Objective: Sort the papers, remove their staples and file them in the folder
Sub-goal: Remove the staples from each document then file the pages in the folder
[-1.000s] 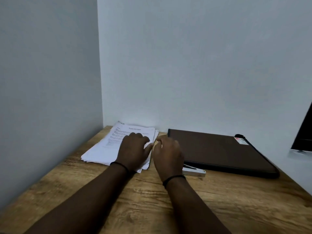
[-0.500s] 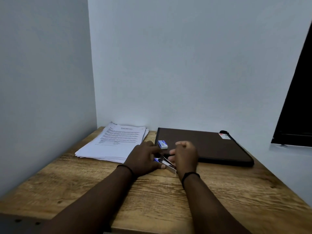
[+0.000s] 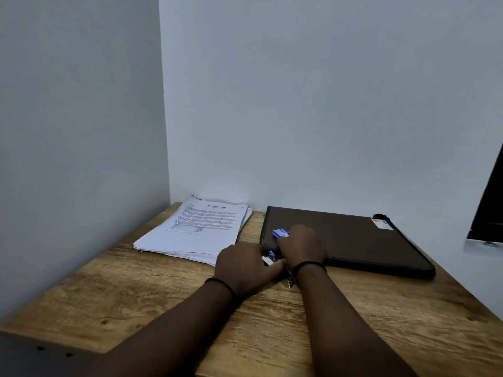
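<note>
A stack of printed white papers (image 3: 196, 229) lies at the back left of the wooden table (image 3: 136, 289). A closed dark brown folder (image 3: 359, 240) lies at the back right. A small blue and white staple box (image 3: 280, 233) sits on the folder's near left corner. Between my hands is a white and blue stapler (image 3: 269, 258); its metal end (image 3: 290, 281) shows under my right wrist. My left hand (image 3: 245, 268) grips the stapler from the left, thumb along it. My right hand (image 3: 302, 247) curls over the stapler's other part, knuckles next to the staple box.
Pale walls close the table on the left and at the back. A dark panel (image 3: 490, 208) stands at the right edge. The table's front edge runs along the bottom left, with bare wood in front of my forearms.
Both hands left the papers and took up the stapler at the folder's near left corner. The right hand has since moved up beside the staple box.
</note>
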Demonstrator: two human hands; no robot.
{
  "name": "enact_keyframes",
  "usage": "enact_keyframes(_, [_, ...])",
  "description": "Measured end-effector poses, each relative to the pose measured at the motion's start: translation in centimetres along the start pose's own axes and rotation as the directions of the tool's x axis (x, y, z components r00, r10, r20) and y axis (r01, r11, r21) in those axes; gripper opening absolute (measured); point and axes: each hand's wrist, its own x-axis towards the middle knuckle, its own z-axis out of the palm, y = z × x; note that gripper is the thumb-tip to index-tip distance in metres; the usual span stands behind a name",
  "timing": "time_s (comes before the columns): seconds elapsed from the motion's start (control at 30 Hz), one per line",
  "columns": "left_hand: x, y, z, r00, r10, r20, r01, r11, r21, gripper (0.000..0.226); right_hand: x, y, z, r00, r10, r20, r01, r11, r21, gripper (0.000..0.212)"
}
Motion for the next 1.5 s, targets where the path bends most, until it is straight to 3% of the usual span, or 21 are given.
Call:
enact_keyframes(0.17, [0.5, 2.0, 0.7, 0.984, -0.163, 0.073, 0.162, 0.987, 0.018, 0.064, 0.2, 2.7, -1.2, 0.990, 0.134, -0.052, -0.129, 0.988, 0.089, 0.026])
enact_keyframes(0.33, [1.0, 2.9, 0.6, 0.940, -0.271, 0.206, 0.269, 0.962, 0.034, 0.027, -1.2, 3.5, -0.9, 0.990, 0.125, -0.059, -0.108, 0.967, 0.232, 0.022])
enact_keyframes(0.47, [0.5, 2.5, -0.2, 0.939, -0.284, 0.191, 0.295, 0.955, -0.028, 0.017, -3.1, 3.6, -1.0, 0.985, 0.130, -0.110, -0.081, 0.927, 0.366, 0.022])
enact_keyframes(0.57, [-0.2, 1.4, -1.7, 0.950, -0.302, 0.075, 0.309, 0.947, -0.093, 0.024, -4.7, 2.5, -1.4, 0.988, 0.106, -0.110, -0.055, 0.920, 0.388, 0.024])
enact_keyframes(0.77, [0.7, -5.2, -4.9, 0.914, -0.378, -0.147, 0.368, 0.926, -0.089, 0.039, -7.5, -2.3, -0.4, 0.985, -0.118, -0.123, 0.150, 0.944, 0.295, 0.018])
enact_keyframes(1.0, [2.4, -12.8, -4.5, 0.901, -0.421, -0.109, 0.424, 0.906, 0.007, 0.031, -7.6, -8.9, 3.5, 0.931, -0.335, -0.148, 0.359, 0.914, 0.190, 0.034])
enact_keyframes(1.13, [3.9, -14.6, -3.2, 0.895, -0.434, -0.104, 0.439, 0.898, 0.036, 0.030, -5.6, -11.0, 5.8, 0.897, -0.421, -0.132, 0.428, 0.903, 0.030, 0.038])
enact_keyframes(1.2, [4.4, -15.1, -2.4, 0.893, -0.432, -0.128, 0.441, 0.895, 0.059, 0.034, -4.5, -11.5, 6.8, 0.901, -0.426, -0.083, 0.424, 0.905, -0.043, 0.046])
enact_keyframes(1.27, [4.6, -15.3, -2.0, 0.888, -0.424, -0.175, 0.440, 0.896, 0.064, 0.043, -3.9, -11.3, 7.0, 0.922, -0.382, -0.069, 0.383, 0.924, 0.003, 0.050])
enact_keyframes(1.37, [4.6, -15.0, -2.2, 0.878, -0.395, -0.271, 0.429, 0.900, 0.076, 0.048, -3.3, -10.1, 6.4, 0.942, -0.296, -0.161, 0.323, 0.929, 0.182, 0.041])
enact_keyframes(1.4, [4.6, -14.7, -2.3, 0.882, -0.358, -0.308, 0.399, 0.913, 0.083, 0.046, -3.1, -9.5, 5.9, 0.938, -0.273, -0.215, 0.311, 0.935, 0.171, 0.035])
enact_keyframes(1.47, [4.3, -14.0, -2.3, 0.897, -0.259, -0.358, 0.311, 0.946, 0.095, 0.041, -2.4, -7.8, 4.7, 0.931, -0.239, -0.277, 0.239, 0.970, -0.037, 0.035])
enact_keyframes(1.5, [4.1, -13.7, -2.1, 0.908, -0.207, -0.365, 0.263, 0.958, 0.112, 0.038, -2.1, -6.7, 4.3, 0.954, -0.201, -0.224, 0.170, 0.974, -0.152, 0.045])
